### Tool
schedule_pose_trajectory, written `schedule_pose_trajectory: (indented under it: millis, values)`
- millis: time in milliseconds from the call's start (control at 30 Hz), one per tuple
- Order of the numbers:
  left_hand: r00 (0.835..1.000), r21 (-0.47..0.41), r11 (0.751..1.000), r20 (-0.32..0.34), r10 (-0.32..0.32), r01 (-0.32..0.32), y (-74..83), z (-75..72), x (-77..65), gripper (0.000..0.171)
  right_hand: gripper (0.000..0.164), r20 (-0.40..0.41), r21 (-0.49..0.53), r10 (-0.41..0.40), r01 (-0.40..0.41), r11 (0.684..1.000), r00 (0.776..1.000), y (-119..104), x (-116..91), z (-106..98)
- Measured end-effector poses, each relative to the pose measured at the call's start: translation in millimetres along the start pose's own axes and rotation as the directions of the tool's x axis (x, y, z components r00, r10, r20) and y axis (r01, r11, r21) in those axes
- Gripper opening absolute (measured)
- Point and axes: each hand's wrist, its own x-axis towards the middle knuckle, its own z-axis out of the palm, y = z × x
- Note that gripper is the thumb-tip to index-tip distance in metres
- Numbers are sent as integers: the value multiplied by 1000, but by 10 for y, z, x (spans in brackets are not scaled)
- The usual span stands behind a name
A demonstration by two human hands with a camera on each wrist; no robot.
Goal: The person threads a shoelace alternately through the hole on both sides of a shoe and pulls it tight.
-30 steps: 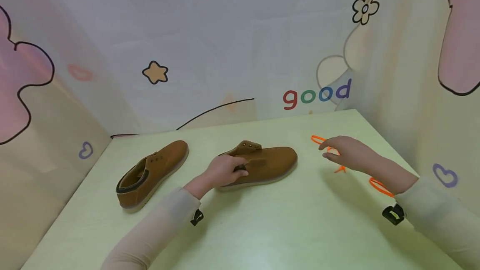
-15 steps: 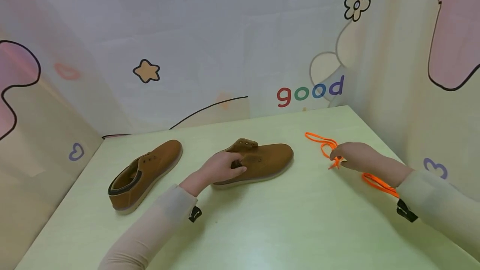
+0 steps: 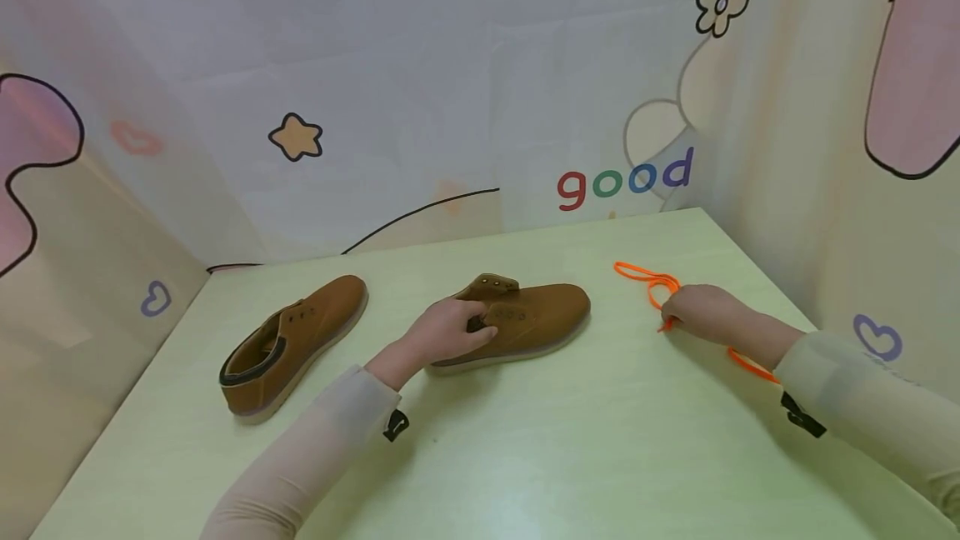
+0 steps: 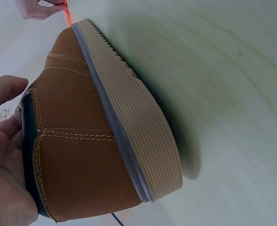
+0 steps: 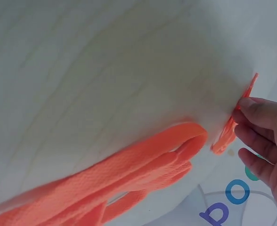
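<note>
A brown shoe [image 3: 558, 311] without a lace lies mid-table, toe to the right. My left hand [image 3: 448, 332] holds it at the opening; the left wrist view shows the thumb and fingers about the dark-lined collar, with the fingers partly hidden by the shoe. Farther right, my right hand [image 3: 701, 312] pinches an orange shoelace [image 5: 229, 132] between thumb and forefinger, close to the tabletop. Loops of that lace [image 3: 636, 272] lie beyond the fingers. A second orange lace bundle [image 5: 129, 174] lies under my right wrist.
Another brown shoe [image 3: 300, 344] stands at the left of the pale green table [image 3: 510, 457], its eyelets also without a lace. A printed cloth [image 3: 420, 90] rises along the table's back, and cloth hangs at both sides.
My right hand has come down onto the far orange lace, and its fingers have closed on it. My left hand stays on the shoe. The camera view has shifted slightly.
</note>
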Motion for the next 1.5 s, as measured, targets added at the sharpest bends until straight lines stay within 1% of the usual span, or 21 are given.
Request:
schedule_pose_trajectory:
  millis: [67,200,333,367,433,467,500,533,567,633,700,733,767,800,833,867,933,1000,1167,1267,1500]
  values:
    - [1000,-3,1000,2,-4,4,-2,1,5,33,7,1,-17,4,-4,1000,1000,5,8,-3]
    - [1000,-17,1000,13,-8,8,-1,-8,10,32,12,-44,6,37,-36,999,998,12,25,-32]
    - [998,-76,996,47,-34,37,8,-35,14,31,11,-126,159,105,-84,984,986,-10,72,-188]
    - [998,-96,994,54,-43,48,13,-43,18,32,8,-139,216,135,-103,971,981,-22,90,-262]
    - [996,-129,989,56,-67,73,24,-56,32,30,3,-150,346,207,-145,927,967,-57,129,-447]
    - [996,-141,986,52,-79,85,30,-61,40,29,8,-142,407,249,-172,897,958,-80,146,-553]
    - [995,-147,984,48,-92,98,37,-65,49,27,11,-130,479,288,-194,856,949,-106,167,-657]
    - [994,-150,983,43,-104,109,45,-70,58,25,15,-115,557,325,-210,804,939,-137,187,-763]
    - [992,-147,982,40,-117,122,53,-72,69,24,18,-103,641,353,-210,738,930,-174,203,-858]
    - [988,-142,978,36,-148,152,69,-72,88,23,19,-75,788,388,-184,588,918,-264,238,-1026]
    - [984,-150,973,38,-173,177,84,-68,108,27,17,-59,890,391,-130,437,918,-380,284,-1139]
    - [983,-159,970,38,-182,186,92,-67,121,28,16,-52,922,382,-103,373,923,-449,311,-1174]
    - [982,-165,968,35,-187,190,99,-62,133,29,15,-42,941,368,-87,326,929,-520,339,-1192]
    - [981,-176,965,29,-190,192,105,-58,146,29,15,-29,951,352,-82,296,936,-595,372,-1192]
    - [982,-185,964,23,-190,191,107,-52,157,27,16,-15,956,331,-84,281,943,-672,407,-1176]
    - [982,-192,963,17,-188,188,109,-45,168,24,17,3,957,308,-91,274,951,-746,447,-1141]
    - [983,-199,964,0,-182,178,109,-32,184,19,21,41,953,268,-119,279,962,-889,528,-1038]
    - [984,-203,964,-15,-178,172,104,-18,192,15,24,76,942,251,-152,299,965,-1018,612,-905]
    - [983,-216,962,-36,-180,169,99,2,180,15,22,142,907,270,-235,351,952,-1256,803,-567]
    - [984,-215,963,-42,-176,163,102,14,167,16,21,164,892,277,-262,367,947,-1327,870,-418]
    - [985,-220,964,-51,-164,149,121,28,148,18,19,203,896,271,-291,337,941,-1358,982,-257]
